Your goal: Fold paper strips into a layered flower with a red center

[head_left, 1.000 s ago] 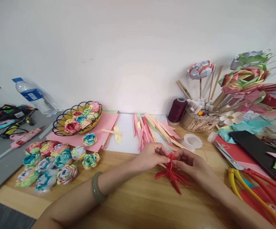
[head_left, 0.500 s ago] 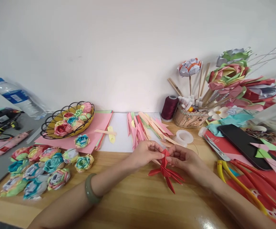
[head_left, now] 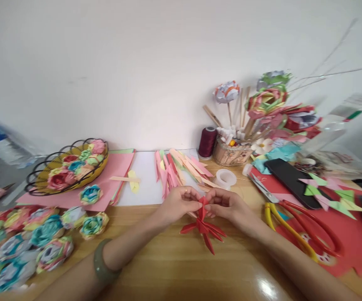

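Nearer mid-view now, left hand (head_left: 179, 205) and right hand (head_left: 227, 205) still pinch folded red paper (head_left: 202, 225).

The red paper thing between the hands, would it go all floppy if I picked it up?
Probably not very: the red paper is folded, and its pointed arms stick out fairly straight. It's likely light, being just paper pinched between left hand and right hand. Those thin arms might bend if squashed.

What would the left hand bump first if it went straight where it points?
Probably the right hand, just across the red folded paper between them, though depth is hard to judge.
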Motion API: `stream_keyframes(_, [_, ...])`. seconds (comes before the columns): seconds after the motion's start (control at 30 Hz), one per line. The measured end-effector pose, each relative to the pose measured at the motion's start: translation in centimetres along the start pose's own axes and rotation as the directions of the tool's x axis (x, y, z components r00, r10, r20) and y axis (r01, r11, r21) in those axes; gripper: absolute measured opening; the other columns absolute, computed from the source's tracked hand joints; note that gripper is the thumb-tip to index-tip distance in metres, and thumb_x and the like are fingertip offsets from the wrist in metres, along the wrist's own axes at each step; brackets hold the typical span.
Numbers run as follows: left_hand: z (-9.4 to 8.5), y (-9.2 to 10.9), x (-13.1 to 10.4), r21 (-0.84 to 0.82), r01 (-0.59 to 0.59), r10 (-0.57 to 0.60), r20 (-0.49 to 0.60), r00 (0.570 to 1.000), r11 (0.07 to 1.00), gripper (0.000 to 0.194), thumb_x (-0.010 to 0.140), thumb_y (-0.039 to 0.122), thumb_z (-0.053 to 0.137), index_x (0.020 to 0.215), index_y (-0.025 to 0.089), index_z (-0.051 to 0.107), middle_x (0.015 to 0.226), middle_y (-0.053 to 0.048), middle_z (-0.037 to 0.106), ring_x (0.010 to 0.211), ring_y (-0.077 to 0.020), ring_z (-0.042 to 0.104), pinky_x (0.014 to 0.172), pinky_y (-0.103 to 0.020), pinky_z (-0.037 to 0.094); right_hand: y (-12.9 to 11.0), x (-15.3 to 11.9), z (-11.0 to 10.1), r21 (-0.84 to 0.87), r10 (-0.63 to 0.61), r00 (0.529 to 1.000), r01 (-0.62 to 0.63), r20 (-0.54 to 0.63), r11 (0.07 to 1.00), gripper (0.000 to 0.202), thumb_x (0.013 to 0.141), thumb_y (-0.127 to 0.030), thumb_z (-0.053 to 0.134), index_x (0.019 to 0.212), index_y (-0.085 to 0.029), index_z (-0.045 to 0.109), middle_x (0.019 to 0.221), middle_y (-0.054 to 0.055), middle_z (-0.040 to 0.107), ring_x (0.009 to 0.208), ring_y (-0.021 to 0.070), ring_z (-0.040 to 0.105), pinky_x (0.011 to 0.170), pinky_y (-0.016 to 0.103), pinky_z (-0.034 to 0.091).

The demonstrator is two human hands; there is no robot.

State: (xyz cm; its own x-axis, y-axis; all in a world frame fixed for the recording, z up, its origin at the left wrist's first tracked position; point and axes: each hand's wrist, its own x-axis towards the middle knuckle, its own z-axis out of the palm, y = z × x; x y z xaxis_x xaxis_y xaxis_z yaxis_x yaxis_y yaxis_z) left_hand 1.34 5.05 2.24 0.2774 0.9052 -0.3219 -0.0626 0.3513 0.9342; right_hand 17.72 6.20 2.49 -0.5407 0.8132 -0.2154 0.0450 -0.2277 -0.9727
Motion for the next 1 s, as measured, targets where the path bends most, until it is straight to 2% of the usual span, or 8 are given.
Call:
stream_keyframes(0.17, [-0.2,0.0,-0.2,0.038,0.031,-0.033,0.045,0.998,0.999,0.016,0.059,0.023,0.068,0.068,0.012,0.060,0.063,-0.001,0.065,0.058,-0.0130,0.061,0.053,-0.023,0.047,0.1,-0.3,-0.3,0.044,0.004,1.000,-0.005,0.031,0.999,0.021,0.063,-0.030,0.069,0.070,-0.014,0.056,0.062,-0.002,0.059,0.059,0.0089,0.056,0.062,0.024,0.044])
stream_keyframes(0.47, [-0.5,-0.5,0.1,0.019,0.059,-0.061,0.104,0.993,0.998,0.019,0.062,0.027,0.069,0.069,0.012,0.059,0.060,0.000,0.064,0.054,-0.0102,0.059,0.049,-0.019,0.045,0.4,-0.4,-0.4,0.063,-0.018,0.997,0.014,0.070,0.998,0.031,0.065,-0.041,0.068,0.071,-0.014,0.053,0.059,-0.003,0.060,0.054,0.0078,0.057,0.058,0.023,0.047])
stream_keyframes(0.77, [-0.7,-0.4,-0.2,0.014,0.023,-0.024,0.088,0.996,1.000,0.020,0.060,0.024,0.071,0.069,0.012,0.059,0.063,-0.001,0.065,0.056,-0.0107,0.059,0.051,-0.019,0.046,1.0,-0.3,-0.4,0.023,-0.072,0.995,0.071,0.062,0.997,0.032,0.068,-0.044,0.064,0.074,-0.014,0.054,0.064,-0.001,0.058,0.056,0.0080,0.055,0.061,0.025,0.047])
stream_keyframes(1.0, [-0.6,-0.4,-0.1,0.020,0.074,-0.075,0.078,0.994,0.997,0.015,0.058,0.020,0.068,0.066,0.012,0.059,0.058,0.000,0.064,0.053,-0.0107,0.058,0.049,-0.019,0.044,1.5,-0.2,-0.2,-0.100,-0.111,0.993,0.114,0.039,0.988,0.023,0.073,-0.038,0.058,0.073,-0.016,0.051,0.060,-0.002,0.057,0.054,0.0094,0.054,0.056,0.024,0.045])
